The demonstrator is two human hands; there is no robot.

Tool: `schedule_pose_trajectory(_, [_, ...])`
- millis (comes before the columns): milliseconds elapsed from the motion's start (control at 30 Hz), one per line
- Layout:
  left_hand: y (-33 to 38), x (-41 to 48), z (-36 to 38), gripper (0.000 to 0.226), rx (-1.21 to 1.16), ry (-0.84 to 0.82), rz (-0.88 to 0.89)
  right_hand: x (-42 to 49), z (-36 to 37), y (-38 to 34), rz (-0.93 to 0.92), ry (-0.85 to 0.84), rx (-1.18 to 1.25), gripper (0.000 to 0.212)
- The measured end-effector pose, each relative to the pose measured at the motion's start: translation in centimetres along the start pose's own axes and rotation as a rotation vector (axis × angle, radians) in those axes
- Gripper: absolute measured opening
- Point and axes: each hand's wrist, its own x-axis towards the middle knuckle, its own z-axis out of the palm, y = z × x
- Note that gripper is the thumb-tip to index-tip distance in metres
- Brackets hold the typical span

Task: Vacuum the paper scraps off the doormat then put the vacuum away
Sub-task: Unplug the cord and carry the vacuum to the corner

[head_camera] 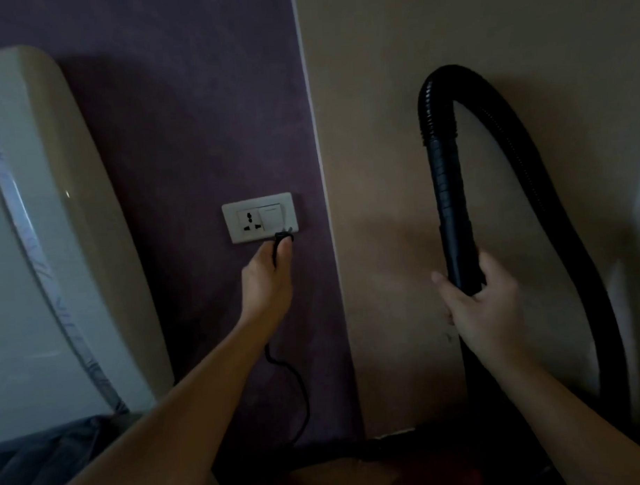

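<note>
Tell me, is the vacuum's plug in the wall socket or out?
Out. The left hand holds the plug just below the socket, whose holes show empty.

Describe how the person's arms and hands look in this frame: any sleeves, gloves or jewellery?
Both forearms are bare up to the bottom edge of the picture, with no sleeves showing. The left hand and the right hand wear no gloves, and no rings, watch or bracelets show on the fingers or wrists. The dim light hides finer detail such as the nails.
</note>
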Motion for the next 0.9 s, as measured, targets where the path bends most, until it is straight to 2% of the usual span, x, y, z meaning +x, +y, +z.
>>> schedule_pose_trajectory(200, [0.7,-2.4,2.3,0.042,-0.260,-0.185,-0.062,-0.7,-1.7,0.1,0.044,0.029,0.025,0.030])
schedule_pose_trajectory(333, [3.2,-6.2,5.4,0.028,-0.432,-0.421,-0.093,-1.3,-5.6,-0.4,0.110,0.042,0.031,0.029])
schedule_pose_trajectory(467, [4.9,-11.4,10.0,0.023,-0.521,-0.660,-0.149,-2.1,-10.1,-0.6,0.135,0.064,0.070,0.024])
schedule_pose_trajectory(567, [4.6,-15.6,13.7,0.017,-0.559,-0.730,-0.149,-2.6,-13.6,-0.4,0.138,0.067,0.054,0.025])
schedule_pose_trajectory(667, [3.4,-19.4,17.1,0.016,-0.501,-0.742,-0.200,-3.2,-16.4,-0.2,0.157,0.060,0.051,0.030])
schedule_pose_trajectory(800, [2.2,-23.1,21.6,0.031,-0.214,-0.928,-0.154,-3.8,-18.4,0.9,0.176,0.072,0.006,0.024])
schedule_pose_trajectory(900, [1.9,-24.8,24.8,0.042,-0.128,-0.988,-0.175,-4.0,-19.5,2.1,0.200,0.091,-0.019,0.017])
